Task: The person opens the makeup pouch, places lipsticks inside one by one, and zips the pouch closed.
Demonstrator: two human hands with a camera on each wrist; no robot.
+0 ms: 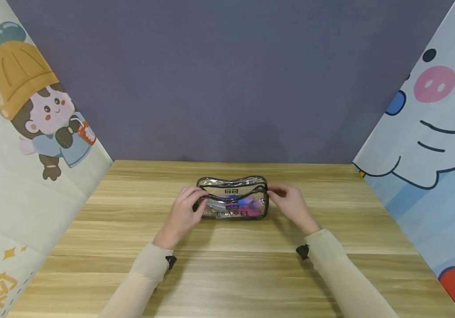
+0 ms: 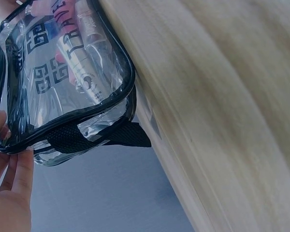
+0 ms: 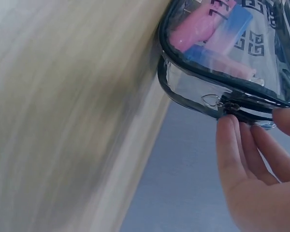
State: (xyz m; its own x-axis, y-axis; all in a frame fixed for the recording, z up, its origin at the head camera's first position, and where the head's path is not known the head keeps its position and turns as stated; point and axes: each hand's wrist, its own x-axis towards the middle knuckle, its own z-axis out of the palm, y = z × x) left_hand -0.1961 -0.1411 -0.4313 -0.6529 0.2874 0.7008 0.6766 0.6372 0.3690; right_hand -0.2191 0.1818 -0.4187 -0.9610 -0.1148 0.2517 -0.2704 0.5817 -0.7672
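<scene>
A clear plastic travel pouch [image 1: 232, 213] with black piping and TRAVEL lettering stands on the wooden table, its top gaping between front and back panels. My left hand [image 1: 183, 210] pinches the rim at the pouch's left end, thumb on one side and fingers on the other. At the opposite end, my right hand [image 1: 293, 205] holds the edge by the zipper pull [image 3: 211, 100], which sits low on the side. Through the plastic show a pink tube [image 3: 198, 29], a blue-and-pink item [image 3: 222, 63] and a silvery white tube [image 2: 82, 67].
The wooden table [image 1: 243, 282] ends at a grey-purple panel [image 1: 231, 88] behind the pouch. Cartoon-printed sheets stand along both sides, a hatted child [image 1: 48, 106] on the left and a pink-nosed animal [image 1: 434, 84] on the right. A black strap [image 2: 130, 135] juts from the pouch's left end.
</scene>
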